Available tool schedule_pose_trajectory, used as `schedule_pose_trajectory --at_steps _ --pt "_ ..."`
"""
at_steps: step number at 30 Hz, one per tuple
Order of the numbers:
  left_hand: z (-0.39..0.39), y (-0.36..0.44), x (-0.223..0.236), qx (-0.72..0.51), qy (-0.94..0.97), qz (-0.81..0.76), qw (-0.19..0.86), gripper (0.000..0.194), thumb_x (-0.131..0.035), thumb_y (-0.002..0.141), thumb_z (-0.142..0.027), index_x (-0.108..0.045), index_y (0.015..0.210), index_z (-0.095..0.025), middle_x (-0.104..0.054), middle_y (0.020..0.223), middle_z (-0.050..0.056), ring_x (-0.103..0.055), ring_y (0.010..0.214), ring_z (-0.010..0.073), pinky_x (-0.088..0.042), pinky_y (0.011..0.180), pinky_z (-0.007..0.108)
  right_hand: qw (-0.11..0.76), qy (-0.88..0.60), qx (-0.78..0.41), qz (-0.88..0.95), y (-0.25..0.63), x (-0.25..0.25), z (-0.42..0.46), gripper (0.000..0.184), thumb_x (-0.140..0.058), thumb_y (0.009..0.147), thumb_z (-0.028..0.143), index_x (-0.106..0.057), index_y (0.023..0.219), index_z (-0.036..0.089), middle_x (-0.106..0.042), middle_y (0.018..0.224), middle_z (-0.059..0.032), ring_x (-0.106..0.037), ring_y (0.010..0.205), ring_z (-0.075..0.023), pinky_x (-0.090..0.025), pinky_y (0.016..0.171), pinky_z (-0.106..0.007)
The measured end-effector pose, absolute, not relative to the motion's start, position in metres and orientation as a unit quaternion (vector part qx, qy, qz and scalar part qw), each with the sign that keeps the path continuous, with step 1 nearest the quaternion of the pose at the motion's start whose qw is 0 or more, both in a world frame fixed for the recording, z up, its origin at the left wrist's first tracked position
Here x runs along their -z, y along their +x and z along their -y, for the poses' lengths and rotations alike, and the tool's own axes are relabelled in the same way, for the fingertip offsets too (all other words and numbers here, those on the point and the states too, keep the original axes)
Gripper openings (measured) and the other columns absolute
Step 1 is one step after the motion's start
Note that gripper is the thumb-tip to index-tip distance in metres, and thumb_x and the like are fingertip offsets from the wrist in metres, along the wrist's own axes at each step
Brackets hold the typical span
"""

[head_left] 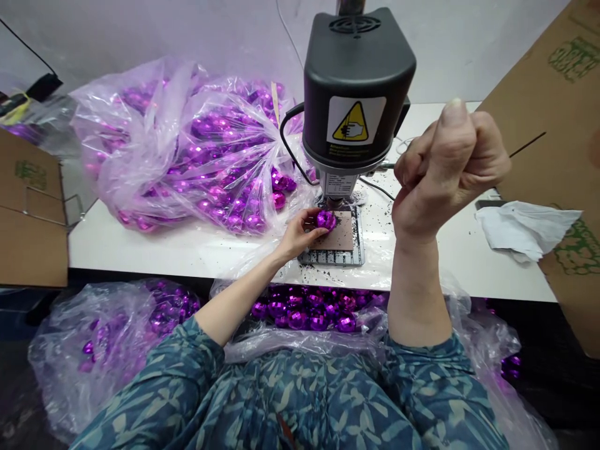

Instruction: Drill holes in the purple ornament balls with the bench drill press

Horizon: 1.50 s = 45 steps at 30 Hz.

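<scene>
Beneath the head of a black bench drill press (359,87), my left hand (304,234) pinches a shiny purple faceted ball (325,220) between thumb and fingers. The ball rests over a brown board (344,240) on the slotted metal base (359,255). The tip of the tool above the ball is hard to make out. My right hand (447,165) is raised at the right of the press, its fingers wrapped round the press lever (387,166), most of which the hand hides.
A large clear bag (187,150) of purple balls lies on the white table (140,250) at left. More balls (319,312) fill a plastic-lined container below the front edge. Cardboard boxes (539,125) flank the table. A white cloth (525,228) lies at right; dark crumbs surround the base.
</scene>
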State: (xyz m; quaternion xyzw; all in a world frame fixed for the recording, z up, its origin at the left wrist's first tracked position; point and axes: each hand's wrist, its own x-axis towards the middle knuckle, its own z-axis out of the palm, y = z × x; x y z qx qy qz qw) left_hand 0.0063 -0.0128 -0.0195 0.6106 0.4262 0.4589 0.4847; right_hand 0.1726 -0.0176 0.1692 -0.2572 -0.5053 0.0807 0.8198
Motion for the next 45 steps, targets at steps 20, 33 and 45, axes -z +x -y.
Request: schedule_pose_trajectory --at_steps 20,33,45 --pt "0.022 0.025 0.018 -0.445 0.660 -0.439 0.416 0.056 -0.086 0.076 -0.023 -0.059 0.125 -0.017 -0.072 0.122 0.012 -0.071 0.113 0.0253 -0.058 0.103 0.045 0.830 -0.187 -0.043 0.524 0.174 -0.143 0.028 0.059 -0.058 0.094 0.032 -0.014 0.057 0.017 -0.021 0.045 0.0061 -0.029 0.037 0.0004 -0.021 0.039 -0.019" --pt "0.022 0.025 0.021 -0.449 0.671 -0.431 0.404 0.056 -0.086 0.077 -0.025 -0.059 0.126 -0.017 -0.072 0.124 0.011 -0.070 0.115 0.0255 -0.057 0.104 0.046 0.833 -0.114 0.035 0.541 0.180 -0.110 0.017 0.048 -0.052 0.089 0.015 -0.013 0.061 0.017 -0.022 0.042 0.0072 -0.027 0.034 -0.0020 -0.023 0.036 -0.021" --pt "0.025 0.029 0.015 -0.452 0.659 -0.452 0.396 0.053 -0.085 0.077 -0.025 -0.060 0.123 -0.018 -0.071 0.121 0.011 -0.069 0.112 0.0251 -0.056 0.101 0.045 0.840 -0.106 0.010 0.532 0.175 -0.136 0.015 0.051 -0.054 0.092 0.018 -0.016 0.058 0.017 -0.022 0.041 0.0080 -0.025 0.032 -0.0010 -0.016 0.034 -0.019"
